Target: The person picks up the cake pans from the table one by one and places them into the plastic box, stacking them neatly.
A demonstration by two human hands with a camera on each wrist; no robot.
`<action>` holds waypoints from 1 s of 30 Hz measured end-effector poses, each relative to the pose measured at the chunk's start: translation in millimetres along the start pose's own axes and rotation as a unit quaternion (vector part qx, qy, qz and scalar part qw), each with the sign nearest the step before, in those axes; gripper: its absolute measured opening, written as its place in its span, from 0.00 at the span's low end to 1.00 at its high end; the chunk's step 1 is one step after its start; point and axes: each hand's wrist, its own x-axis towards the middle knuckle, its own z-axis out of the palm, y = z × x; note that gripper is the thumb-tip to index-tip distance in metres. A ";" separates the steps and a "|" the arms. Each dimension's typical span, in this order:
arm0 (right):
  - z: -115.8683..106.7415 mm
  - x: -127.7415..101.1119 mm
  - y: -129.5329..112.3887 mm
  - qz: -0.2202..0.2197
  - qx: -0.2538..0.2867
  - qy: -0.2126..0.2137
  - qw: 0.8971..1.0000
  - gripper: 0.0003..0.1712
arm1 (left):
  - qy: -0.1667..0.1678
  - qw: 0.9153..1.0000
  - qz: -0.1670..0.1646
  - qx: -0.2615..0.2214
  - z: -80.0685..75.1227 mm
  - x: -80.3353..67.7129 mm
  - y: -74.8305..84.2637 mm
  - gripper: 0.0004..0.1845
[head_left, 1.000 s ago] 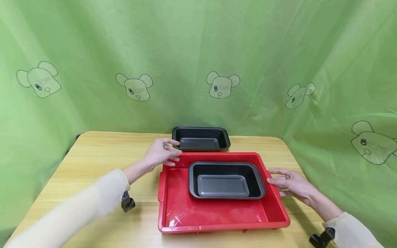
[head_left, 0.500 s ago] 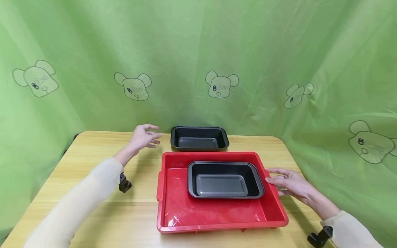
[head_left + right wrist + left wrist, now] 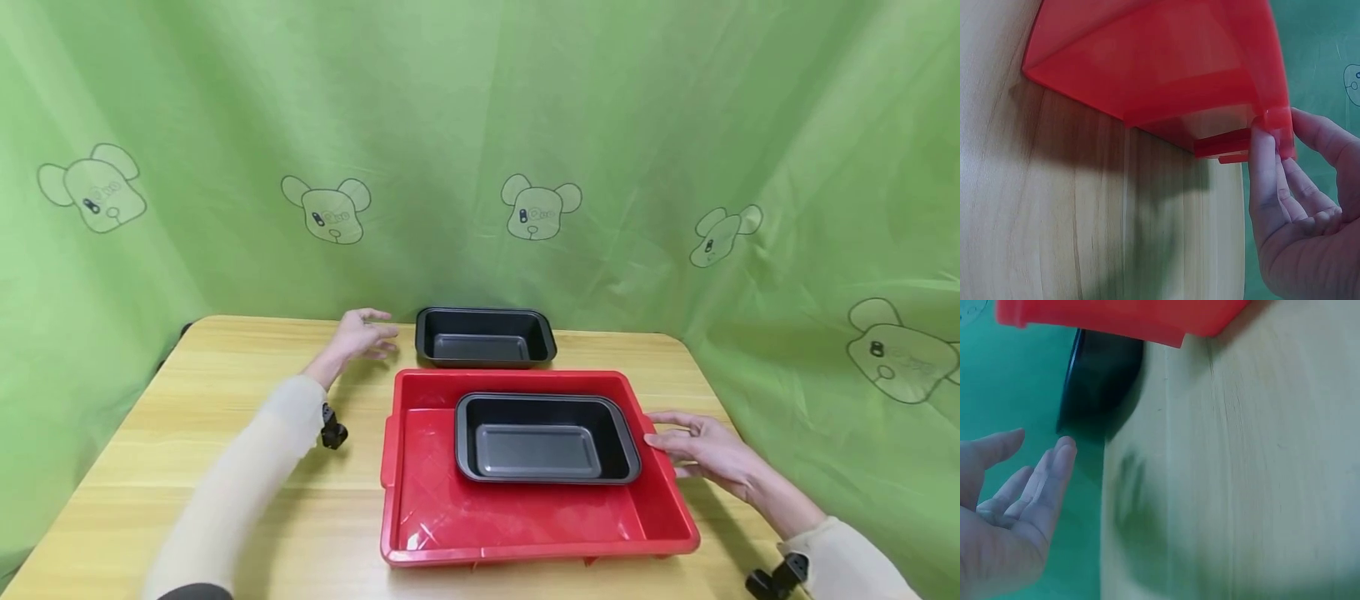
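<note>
Here the left hand [image 3: 358, 335] hovers with its fingers straight and spread, holding nothing, just beside the left end of a black loaf pan [image 3: 485, 337] that stands on the wooden desk [image 3: 225, 392] behind a red plastic tray [image 3: 525, 521]. A second black loaf pan [image 3: 546, 437] sits inside the tray, toward its far right part. The right hand [image 3: 701, 450] rests with straight fingers against the tray's right rim, the fingertips [image 3: 1264, 145] touching the edge without curling round it. A green curtain [image 3: 480, 125] printed with cartoon bear heads hangs behind the desk; no writing or brand can be read on anything.
</note>
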 end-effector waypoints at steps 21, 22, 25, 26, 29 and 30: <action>-0.3 2.9 1.2 0.009 0.007 0.004 1.000 0.38 | -0.004 0.994 -0.034 -0.106 22.3 36.2 -16.1 0.32; -0.3 2.8 0.9 0.010 0.006 0.006 1.000 0.38 | -0.005 0.994 -0.034 -0.107 23.6 37.3 -16.2 0.32; -0.5 2.2 0.9 0.009 -0.001 0.004 1.000 0.39 | -0.008 0.993 -0.039 -0.112 27.7 39.9 -16.6 0.32; -0.5 2.0 1.0 0.009 -0.002 0.004 1.000 0.39 | -0.008 0.993 -0.041 -0.113 29.0 40.7 -16.7 0.32; -0.4 2.1 1.2 0.014 -0.003 0.004 1.000 0.38 | -0.007 0.993 -0.043 -0.111 32.8 42.0 -16.7 0.31; -0.7 2.1 1.1 0.013 -0.003 0.003 1.000 0.38 | -0.008 0.993 -0.042 -0.107 33.8 42.0 -16.5 0.32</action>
